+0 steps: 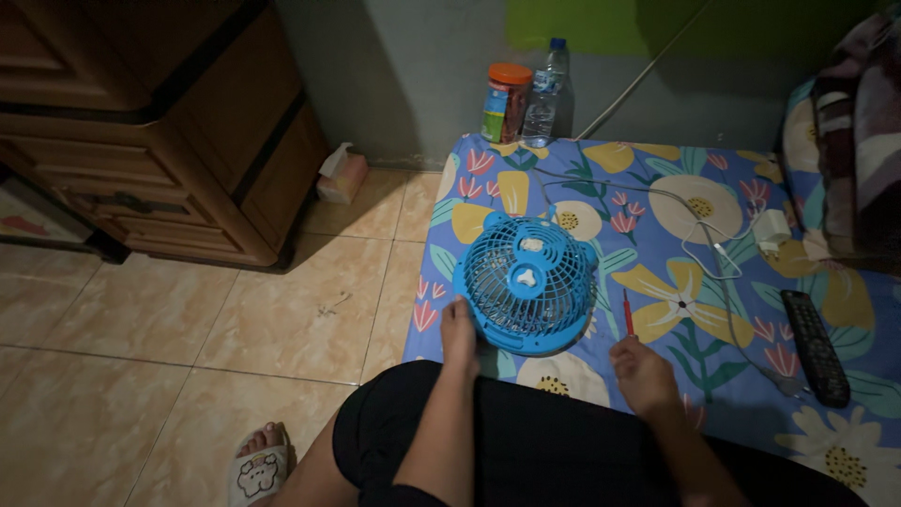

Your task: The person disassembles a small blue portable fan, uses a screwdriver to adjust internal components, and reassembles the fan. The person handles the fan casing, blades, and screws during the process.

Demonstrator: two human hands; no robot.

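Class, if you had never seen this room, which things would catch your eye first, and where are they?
A round blue fan lies grille-up on the flowered sheet, mid-picture; the left hand touches its near rim. The right hand holds a red-handled tool beside it. An orange-lidded jar and a water bottle stand by the wall.

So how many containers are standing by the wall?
2: a clear water bottle with a blue cap, and a jar with an orange lid touching its left side. More may be out of view.
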